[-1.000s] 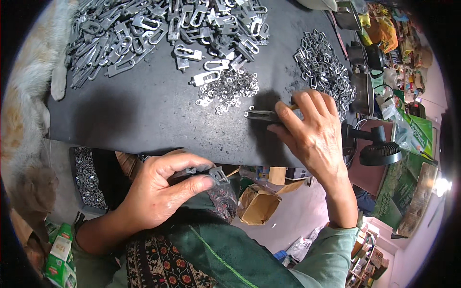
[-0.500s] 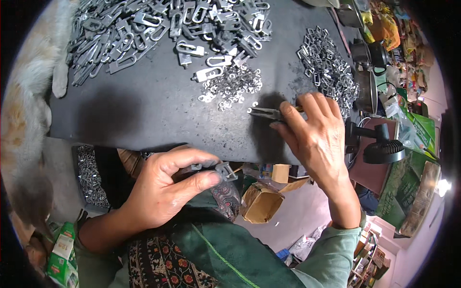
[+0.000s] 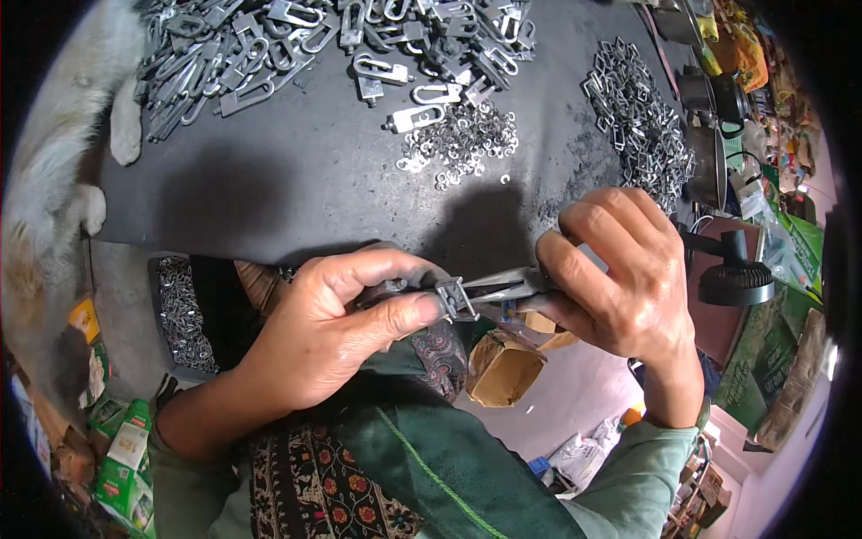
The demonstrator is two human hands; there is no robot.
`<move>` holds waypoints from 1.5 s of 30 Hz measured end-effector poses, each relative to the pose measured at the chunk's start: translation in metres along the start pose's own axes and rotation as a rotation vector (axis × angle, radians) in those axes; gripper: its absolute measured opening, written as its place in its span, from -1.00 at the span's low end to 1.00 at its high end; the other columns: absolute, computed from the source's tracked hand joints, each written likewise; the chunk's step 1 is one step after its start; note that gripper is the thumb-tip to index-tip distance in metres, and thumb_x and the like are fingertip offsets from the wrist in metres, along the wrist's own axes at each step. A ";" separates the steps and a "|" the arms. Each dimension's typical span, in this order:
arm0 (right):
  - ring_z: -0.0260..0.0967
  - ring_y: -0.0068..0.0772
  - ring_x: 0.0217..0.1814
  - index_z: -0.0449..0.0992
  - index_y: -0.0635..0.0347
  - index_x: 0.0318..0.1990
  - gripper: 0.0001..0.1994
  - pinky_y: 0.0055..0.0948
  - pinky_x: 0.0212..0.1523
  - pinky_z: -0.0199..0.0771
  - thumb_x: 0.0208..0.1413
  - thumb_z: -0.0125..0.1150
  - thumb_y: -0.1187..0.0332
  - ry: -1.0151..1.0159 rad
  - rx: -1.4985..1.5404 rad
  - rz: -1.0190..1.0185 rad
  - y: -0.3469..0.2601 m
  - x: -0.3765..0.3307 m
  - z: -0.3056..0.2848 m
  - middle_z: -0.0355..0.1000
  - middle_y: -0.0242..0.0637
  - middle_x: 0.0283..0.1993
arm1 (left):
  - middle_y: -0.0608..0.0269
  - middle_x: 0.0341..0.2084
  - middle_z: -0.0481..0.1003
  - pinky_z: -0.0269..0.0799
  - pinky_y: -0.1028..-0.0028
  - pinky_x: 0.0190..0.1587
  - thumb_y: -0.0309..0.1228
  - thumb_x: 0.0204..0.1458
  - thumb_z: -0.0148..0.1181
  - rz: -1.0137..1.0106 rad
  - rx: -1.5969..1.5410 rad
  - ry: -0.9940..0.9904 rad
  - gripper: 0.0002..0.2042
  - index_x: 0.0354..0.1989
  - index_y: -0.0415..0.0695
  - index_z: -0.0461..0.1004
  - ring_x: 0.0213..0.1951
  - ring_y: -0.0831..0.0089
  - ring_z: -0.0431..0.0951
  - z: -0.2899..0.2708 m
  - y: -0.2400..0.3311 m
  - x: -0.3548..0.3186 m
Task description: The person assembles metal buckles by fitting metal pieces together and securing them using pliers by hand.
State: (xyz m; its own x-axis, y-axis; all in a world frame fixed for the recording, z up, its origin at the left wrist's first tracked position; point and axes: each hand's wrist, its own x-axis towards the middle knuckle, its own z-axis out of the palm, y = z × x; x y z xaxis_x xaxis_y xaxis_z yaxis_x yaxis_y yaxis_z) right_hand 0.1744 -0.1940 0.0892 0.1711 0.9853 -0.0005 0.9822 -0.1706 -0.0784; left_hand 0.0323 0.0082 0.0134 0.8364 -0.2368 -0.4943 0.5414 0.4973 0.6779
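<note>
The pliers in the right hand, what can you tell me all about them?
The pliers look like grey metal with slim pointed jaws. They lie nearly level, tips pointing toward the person's left. The right hand wraps the handles, hiding most of them. The tips meet a small square metal buckle pinched by the left hand, just off the dark table's near edge.

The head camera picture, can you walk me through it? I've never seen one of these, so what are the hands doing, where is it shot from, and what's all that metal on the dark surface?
There is no machine here: the picture comes from a wide fisheye camera on a person's head, looking down, so straight edges bend near the rim. The left hand pinches a small metal clip. The right hand holds pliers, whose tips meet the clip. On the dark worktop lie a pile of long metal clasps, a scatter of small rings and a heap of rectangular links. A furry animal rests its paws at the left edge.
</note>
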 end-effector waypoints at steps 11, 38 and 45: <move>0.32 -0.28 -0.34 0.46 0.12 -0.34 -0.63 -0.30 -0.38 0.28 -0.36 0.37 0.19 -0.001 0.058 0.101 -0.019 -0.006 0.000 0.30 -0.31 -0.37 | 0.33 -0.39 0.48 0.33 0.60 -0.24 -0.48 0.12 0.17 0.374 0.197 -0.010 -0.84 -0.17 -0.29 0.50 -0.35 0.62 0.43 0.003 -0.018 0.001; 0.40 0.07 -0.38 0.39 0.25 -0.41 -0.81 -0.14 -0.39 0.36 0.01 0.28 0.37 0.506 -0.198 1.124 0.040 -0.134 0.075 0.39 -0.07 -0.43 | 0.23 -0.37 0.51 0.30 0.63 -0.51 -0.50 0.20 -0.12 -0.032 0.215 0.271 -0.76 -0.01 -0.26 0.35 -0.58 0.62 0.36 -0.016 -0.070 -0.004; 0.46 -0.04 -0.36 0.40 0.20 -0.44 -0.83 -0.18 -0.35 0.45 -0.07 0.27 0.35 0.227 -0.351 1.029 0.061 -0.111 0.065 0.44 -0.17 -0.41 | 0.32 -0.50 0.52 0.25 0.66 -0.51 -0.47 0.16 -0.01 -0.034 0.497 0.062 -0.70 0.06 -0.24 0.41 -0.61 0.71 0.31 -0.004 -0.049 -0.020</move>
State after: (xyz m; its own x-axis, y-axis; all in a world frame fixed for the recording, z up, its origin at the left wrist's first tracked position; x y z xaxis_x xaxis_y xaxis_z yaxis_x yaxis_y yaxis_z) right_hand 0.2106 -0.3131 0.0199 0.8924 0.3519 0.2824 0.3244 -0.9354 0.1405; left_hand -0.0113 -0.0080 -0.0121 0.8190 -0.1888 -0.5418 0.5560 0.0287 0.8307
